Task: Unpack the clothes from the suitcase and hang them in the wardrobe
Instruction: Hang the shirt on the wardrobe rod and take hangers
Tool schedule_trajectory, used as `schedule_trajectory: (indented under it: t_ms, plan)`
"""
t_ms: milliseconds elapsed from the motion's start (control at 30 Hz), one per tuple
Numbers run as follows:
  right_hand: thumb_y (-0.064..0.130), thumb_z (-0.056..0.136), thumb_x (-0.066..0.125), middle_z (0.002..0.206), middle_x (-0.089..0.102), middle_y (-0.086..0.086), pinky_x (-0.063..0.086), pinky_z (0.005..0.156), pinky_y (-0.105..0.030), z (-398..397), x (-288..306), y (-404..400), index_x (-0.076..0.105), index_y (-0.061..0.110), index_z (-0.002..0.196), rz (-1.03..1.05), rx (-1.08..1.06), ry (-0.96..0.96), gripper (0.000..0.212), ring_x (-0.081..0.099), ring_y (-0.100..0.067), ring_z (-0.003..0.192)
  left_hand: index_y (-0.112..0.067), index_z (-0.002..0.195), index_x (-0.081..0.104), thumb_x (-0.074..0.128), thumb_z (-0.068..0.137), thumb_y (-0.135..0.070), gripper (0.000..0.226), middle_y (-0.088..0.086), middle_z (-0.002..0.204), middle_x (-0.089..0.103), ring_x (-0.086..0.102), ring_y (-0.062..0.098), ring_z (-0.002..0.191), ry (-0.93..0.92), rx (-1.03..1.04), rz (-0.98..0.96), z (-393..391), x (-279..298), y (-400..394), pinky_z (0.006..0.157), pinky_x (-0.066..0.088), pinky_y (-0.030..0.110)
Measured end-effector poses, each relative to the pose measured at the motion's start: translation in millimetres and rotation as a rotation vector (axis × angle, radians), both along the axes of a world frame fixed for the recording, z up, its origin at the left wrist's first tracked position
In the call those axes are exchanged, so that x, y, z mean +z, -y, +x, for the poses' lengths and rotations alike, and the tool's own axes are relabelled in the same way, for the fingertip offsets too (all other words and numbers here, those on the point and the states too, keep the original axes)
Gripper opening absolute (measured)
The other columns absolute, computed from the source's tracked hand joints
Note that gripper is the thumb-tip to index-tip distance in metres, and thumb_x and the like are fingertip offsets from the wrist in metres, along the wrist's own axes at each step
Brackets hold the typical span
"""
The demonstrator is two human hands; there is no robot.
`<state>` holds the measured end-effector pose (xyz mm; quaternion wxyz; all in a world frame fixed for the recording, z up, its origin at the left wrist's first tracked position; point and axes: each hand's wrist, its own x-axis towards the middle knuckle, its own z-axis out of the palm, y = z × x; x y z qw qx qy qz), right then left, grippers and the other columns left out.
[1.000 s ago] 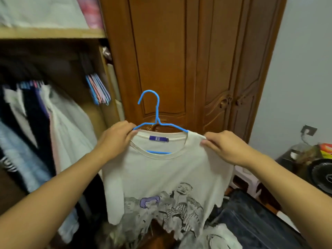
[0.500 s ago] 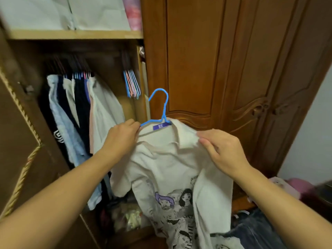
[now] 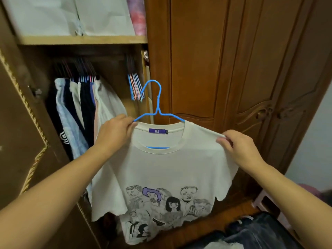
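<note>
Down at the bottom right, some dark denim can be seen lying in what's probably the suitcase, though its edges are cut off so that can't be said for sure.

Closer to the middle, a cream T-shirt with a printed crowd of cartoon faces is held up on a blue hanger. The left shoulder of the shirt and the hanger arm under it are pinched together by the left hand, fingers curled tight around both. That looks like it's done to keep the shirt from sliding off while it's carried. The right shoulder seam is pinched between thumb and fingertips of the right hand, the cloth pulled outward and taut, likely so the shoulder gets seated over the hanger end and the collar sits flat. The hook is left free and upright, pointing toward the closet.

Behind that, the wardrobe stands open on the left, with a row of hung clothes packed along the rail and a bunch of spare hangers dangling at the right end. A gap between the two looks like the obvious landing spot. The closed wooden doors are further right. The shirt isn't on the rail yet.
</note>
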<state>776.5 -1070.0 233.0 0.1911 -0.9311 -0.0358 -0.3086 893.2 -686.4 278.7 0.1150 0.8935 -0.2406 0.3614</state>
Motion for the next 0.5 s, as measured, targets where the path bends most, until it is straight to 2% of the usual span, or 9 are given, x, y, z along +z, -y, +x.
schedule_trajectory:
  t_ms: [67, 133, 200, 233, 300, 367, 433, 500]
  plan:
    - [0.043, 0.098, 0.056, 0.080, 0.051, 0.008, 0.050, 0.057, -0.034, -1, -4, -2, 0.061, 0.020, 0.089, -0.112, -0.083, 0.110, 0.025, 0.054, -0.012, 0.068, -0.017, 0.098, 0.070, 0.054, 0.103, -0.035, 0.025, 0.003, 0.084, 0.059, 0.060, 0.030, 0.078, -0.017, 0.007, 0.001, 2, -1, -3, 0.057, 0.035, 0.032]
    - [0.052, 0.098, 0.052, 0.078, 0.045, 0.006, 0.046, 0.049, -0.033, -4, 2, -8, 0.058, 0.019, 0.083, -0.252, -0.094, 0.199, 0.036, 0.050, -0.016, 0.062, -0.017, 0.095, 0.069, 0.054, 0.102, -0.036, 0.025, 0.001, 0.083, 0.058, 0.060, 0.028, 0.077, -0.031, -0.052, -0.007, 6, -1, -10, 0.058, 0.042, 0.035]
    - [0.058, 0.096, 0.046, 0.080, 0.045, 0.008, 0.045, 0.059, -0.032, -2, 17, -22, 0.054, 0.027, 0.080, -0.299, 0.015, 0.144, 0.035, 0.049, -0.014, 0.069, -0.016, 0.092, 0.068, 0.056, 0.102, -0.033, 0.023, -0.001, 0.080, 0.057, 0.058, 0.025, 0.077, -0.040, -0.162, -0.021, 11, 2, -14, 0.062, 0.046, 0.036]
    - [0.059, 0.095, 0.044, 0.080, 0.049, 0.010, 0.046, 0.065, -0.034, 1, 27, -32, 0.051, 0.031, 0.080, -0.241, 0.097, 0.039, 0.033, 0.050, -0.013, 0.073, -0.016, 0.092, 0.069, 0.058, 0.102, -0.032, 0.021, -0.003, 0.080, 0.057, 0.057, 0.022, 0.076, -0.043, -0.203, -0.028, 14, 4, -14, 0.063, 0.044, 0.035]
    - [0.054, 0.096, 0.050, 0.084, 0.063, 0.009, 0.050, 0.072, -0.038, 6, 48, -52, 0.060, 0.031, 0.083, -0.020, 0.249, -0.262, 0.028, 0.061, -0.013, 0.081, -0.014, 0.093, 0.070, 0.060, 0.101, -0.029, 0.019, -0.004, 0.081, 0.056, 0.053, 0.017, 0.076, -0.038, -0.227, -0.047, 25, 8, -13, 0.064, 0.038, 0.032]
    - [0.038, 0.098, 0.059, 0.102, 0.070, 0.013, 0.054, 0.080, -0.030, 5, 63, -63, 0.068, 0.032, 0.106, 0.171, 0.392, -0.474, 0.013, 0.067, -0.007, 0.096, -0.013, 0.093, 0.071, 0.061, 0.101, -0.027, 0.019, 0.000, 0.082, 0.059, 0.054, 0.019, 0.077, -0.063, -0.216, -0.087, 43, 8, -19, 0.065, 0.038, 0.031]
    - [0.034, 0.094, 0.064, 0.128, 0.061, 0.028, 0.049, 0.095, -0.019, -3, 72, -72, 0.055, 0.039, 0.135, 0.332, 0.542, -0.541, 0.042, 0.057, 0.005, 0.118, -0.014, 0.093, 0.073, 0.061, 0.100, -0.027, 0.019, 0.000, 0.082, 0.060, 0.056, 0.019, 0.079, -0.148, -0.213, -0.158, 64, 5, -30, 0.066, 0.038, 0.027]
    - [0.036, 0.090, 0.064, 0.141, 0.044, 0.040, 0.037, 0.107, -0.014, -6, 72, -86, 0.039, 0.047, 0.145, 0.458, 0.586, -0.528, 0.061, 0.040, 0.013, 0.133, -0.016, 0.094, 0.074, 0.060, 0.101, -0.028, 0.020, -0.004, 0.081, 0.059, 0.055, 0.015, 0.078, -0.245, -0.216, -0.208, 82, -4, -38, 0.066, 0.036, 0.023]
